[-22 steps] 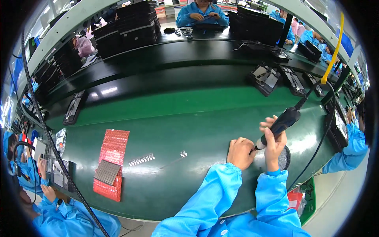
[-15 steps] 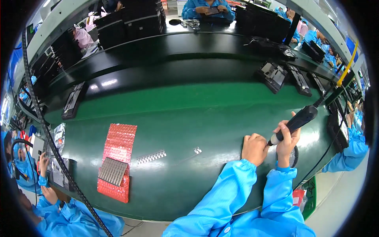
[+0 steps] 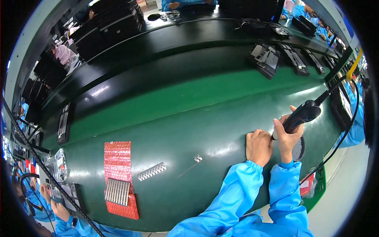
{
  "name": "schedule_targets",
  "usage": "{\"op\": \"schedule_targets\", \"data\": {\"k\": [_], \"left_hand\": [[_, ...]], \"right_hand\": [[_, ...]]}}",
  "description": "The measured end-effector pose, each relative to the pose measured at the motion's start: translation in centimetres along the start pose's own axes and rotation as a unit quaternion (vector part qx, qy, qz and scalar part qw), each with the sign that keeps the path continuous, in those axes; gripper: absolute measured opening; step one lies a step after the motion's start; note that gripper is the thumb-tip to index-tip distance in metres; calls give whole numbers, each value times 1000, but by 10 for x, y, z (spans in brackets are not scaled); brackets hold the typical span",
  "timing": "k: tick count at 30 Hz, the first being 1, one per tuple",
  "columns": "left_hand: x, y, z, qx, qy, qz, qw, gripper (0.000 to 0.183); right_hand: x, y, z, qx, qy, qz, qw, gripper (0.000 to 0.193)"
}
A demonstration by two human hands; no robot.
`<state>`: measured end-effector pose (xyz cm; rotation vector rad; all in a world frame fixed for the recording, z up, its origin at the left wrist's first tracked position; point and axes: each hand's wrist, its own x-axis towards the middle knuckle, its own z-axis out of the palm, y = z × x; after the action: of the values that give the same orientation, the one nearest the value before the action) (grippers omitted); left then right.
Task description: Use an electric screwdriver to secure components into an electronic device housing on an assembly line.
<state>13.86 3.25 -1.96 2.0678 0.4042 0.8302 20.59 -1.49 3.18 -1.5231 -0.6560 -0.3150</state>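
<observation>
My right hand [image 3: 289,138] is wrapped round a black electric screwdriver [image 3: 303,115], which tilts down to the left with its cord running off the far end. The screwdriver's tip meets the fingers of my left hand [image 3: 259,147], which rests closed on the green mat. Whatever my left fingers hold is hidden beneath them. Partly behind my right wrist lies a round dark mesh-like dish [image 3: 299,150]. Left of my hands lie a small metal piece on a clear strip [image 3: 197,158] and a longer strip of small metal pieces [image 3: 151,172].
A ribbed grey metal block [image 3: 117,192] lies on red bubble wrap [image 3: 117,158]. Several black device housings [image 3: 265,59] stand at the far right, another [image 3: 63,124] far left. A green bin [image 3: 318,193] is below the right table edge. A co-worker's hands [image 3: 59,209] work at lower left.
The view has shifted and tilted, so the table appears turned. My hands keep the same hold, with the screwdriver's tip still at my left fingers.
</observation>
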Motion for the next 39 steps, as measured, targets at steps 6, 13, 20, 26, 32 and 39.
{"op": "schedule_targets", "data": {"k": [6,13,20,26,32,39], "left_hand": [[-2,2,2,35,3,10,999,3],[-5,-1,0,59,-13,30,998,7],[-10,6,-4,52,-36,84,994,10],[-7,15,-4,72,-54,72,993,12],[-3,23,-2,92,-81,71,990,18],[61,16,-42,-5,-307,24,951,27]], "right_hand": [[-1,2,5,25,34,16,999,46],[4,-2,4,65,6,17,998,31],[5,-3,-21,165,-37,63,984,30],[5,2,-31,179,-94,69,977,34],[9,6,-38,203,-103,69,971,32],[13,17,-46,141,-134,30,980,24]]}}
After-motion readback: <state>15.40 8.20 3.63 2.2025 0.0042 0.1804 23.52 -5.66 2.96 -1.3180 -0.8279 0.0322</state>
